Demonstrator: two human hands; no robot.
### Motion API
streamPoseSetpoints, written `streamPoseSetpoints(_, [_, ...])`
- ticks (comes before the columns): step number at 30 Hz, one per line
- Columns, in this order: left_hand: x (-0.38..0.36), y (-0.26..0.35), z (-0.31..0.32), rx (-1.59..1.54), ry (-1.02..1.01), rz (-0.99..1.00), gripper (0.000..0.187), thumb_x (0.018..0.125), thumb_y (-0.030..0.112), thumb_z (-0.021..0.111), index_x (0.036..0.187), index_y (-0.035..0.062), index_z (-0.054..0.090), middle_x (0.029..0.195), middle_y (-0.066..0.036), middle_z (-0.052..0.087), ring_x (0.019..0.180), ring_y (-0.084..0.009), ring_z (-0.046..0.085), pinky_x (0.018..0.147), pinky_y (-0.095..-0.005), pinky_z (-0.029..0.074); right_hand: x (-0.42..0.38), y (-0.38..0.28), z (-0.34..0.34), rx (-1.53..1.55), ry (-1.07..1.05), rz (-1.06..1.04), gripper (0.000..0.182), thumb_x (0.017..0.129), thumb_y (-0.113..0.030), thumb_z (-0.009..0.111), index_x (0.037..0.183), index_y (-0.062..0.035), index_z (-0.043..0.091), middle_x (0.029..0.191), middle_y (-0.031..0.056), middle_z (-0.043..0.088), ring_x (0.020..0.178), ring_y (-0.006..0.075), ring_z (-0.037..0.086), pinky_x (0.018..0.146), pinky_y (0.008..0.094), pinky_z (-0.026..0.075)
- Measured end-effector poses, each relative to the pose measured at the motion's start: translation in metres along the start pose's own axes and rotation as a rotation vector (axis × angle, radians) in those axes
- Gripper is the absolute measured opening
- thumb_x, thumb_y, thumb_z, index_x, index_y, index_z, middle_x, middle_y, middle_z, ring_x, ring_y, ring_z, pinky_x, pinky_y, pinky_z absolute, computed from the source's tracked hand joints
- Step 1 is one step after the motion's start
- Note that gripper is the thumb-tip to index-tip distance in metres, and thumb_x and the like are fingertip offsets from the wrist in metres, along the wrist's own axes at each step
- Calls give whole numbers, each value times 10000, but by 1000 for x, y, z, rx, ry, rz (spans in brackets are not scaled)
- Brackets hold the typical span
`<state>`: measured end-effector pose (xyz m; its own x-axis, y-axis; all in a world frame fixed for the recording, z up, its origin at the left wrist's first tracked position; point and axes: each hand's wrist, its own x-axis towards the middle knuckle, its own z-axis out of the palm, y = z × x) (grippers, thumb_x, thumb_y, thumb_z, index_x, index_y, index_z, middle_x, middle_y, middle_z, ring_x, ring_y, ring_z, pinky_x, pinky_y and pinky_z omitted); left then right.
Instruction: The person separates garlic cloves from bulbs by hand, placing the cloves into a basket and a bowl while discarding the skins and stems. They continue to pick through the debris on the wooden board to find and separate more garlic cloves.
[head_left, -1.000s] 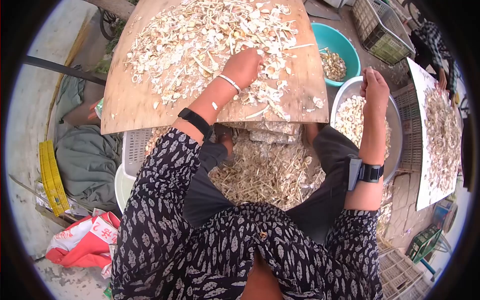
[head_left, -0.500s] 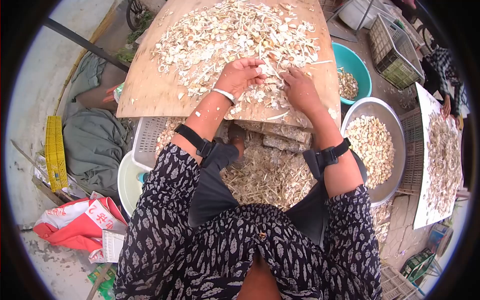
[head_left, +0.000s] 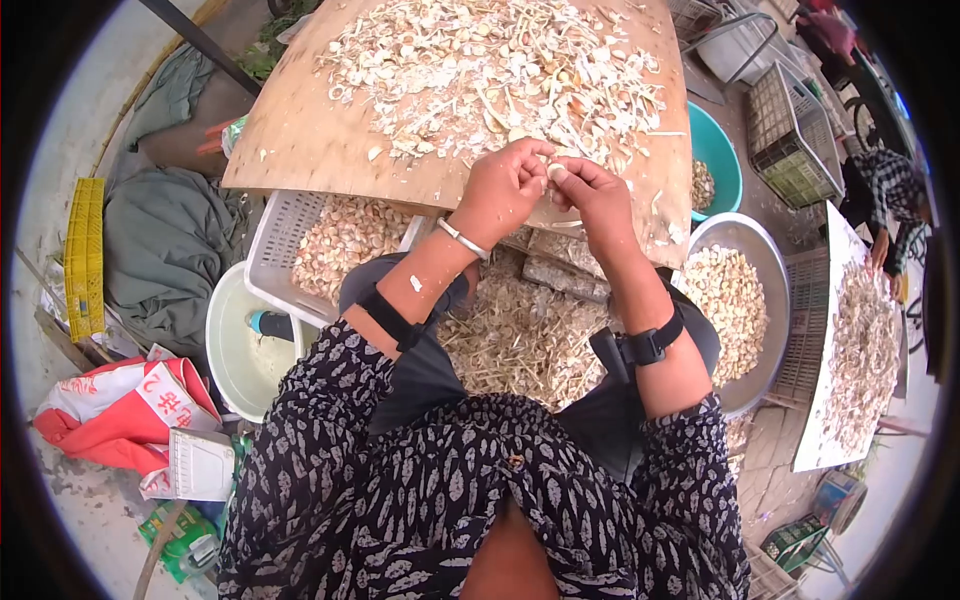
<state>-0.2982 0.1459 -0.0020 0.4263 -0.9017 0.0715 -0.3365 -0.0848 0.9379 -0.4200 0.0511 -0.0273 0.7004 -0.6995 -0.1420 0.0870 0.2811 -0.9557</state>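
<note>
Workpiece: one small pale piece, apparently a garlic clove (head_left: 555, 172), above the surface (head_left: 285, 145), close to its near edge. The right hand (head_left: 598, 205) appears to pinch it between thumb and forefinger. The left hand (head_left: 500, 190) has its fingers curled and their tips meeting the piece; whether they grip it cannot be told, because the contact is partly hidden.

Handling, by judgement: brace the clove with one hand and lift loose skin with the other thumb. Use light pressure; a fresh clove may bruise or slip. Work low over the surface so that fragments fall there.

Count, outward from the workpiece:
1. Hands of the wearer: two, both at the clove.
2. Husk pile (head_left: 500, 70): one, spread across the surface; pieces too many to count.
3. Stalk litter (head_left: 520, 345): one heap, below the near edge of the surface.
4. White basket (head_left: 262, 235): one, beyond the near left corner of the surface, holding many cloves (head_left: 345, 245).
5. Metal bowl (head_left: 772, 280): one, just beside the near right corner of the surface, holding many pale cloves (head_left: 725, 305).
6. Teal bowl (head_left: 716, 150): one, right of the surface, partly filled; contents not countable.
7. Pale basin (head_left: 228, 335): one, nearer the wearer than the white basket, left of the surface.
8. White board (head_left: 815, 405): one, well to the right of the surface, with a co-worker (head_left: 885, 180) beside it.
</note>
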Motion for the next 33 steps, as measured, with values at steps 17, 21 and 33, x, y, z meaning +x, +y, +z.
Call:
streamPoseSetpoints(17, [167, -55, -57, 1215, -160, 135, 160, 748, 48, 591, 865, 45, 700, 897, -187, 657, 809, -323, 644, 711, -361, 520, -78, -109, -159, -955, 588, -118, 224, 875, -156, 600, 1012, 9, 663, 883, 61, 671, 840, 118, 611, 756, 254, 468])
streamPoseSetpoints(21, [136, -23, -81, 570, 127, 147, 198, 773, 29, 597, 951, -4, 677, 848, -166, 668, 776, -273, 652, 687, -348, 527, -32, -104, -98, -653, 338, -107, 200, 870, -163, 617, 982, -12, 684, 805, 15, 658, 725, 69, 584, 651, 222, 459])
streamPoseSetpoints(33, [74, -52, -42, -1509, 372, -453, 129, 922, 157, 533, 940, 29, 532, 753, -25, 497, 674, -149, 468, 593, -267, 402, 185, -55, -8, -1362, -126, -599, 183, 752, -137, 609, 898, -101, 713, 855, 142, 667, 780, 304, 635, 703, 373, 504])
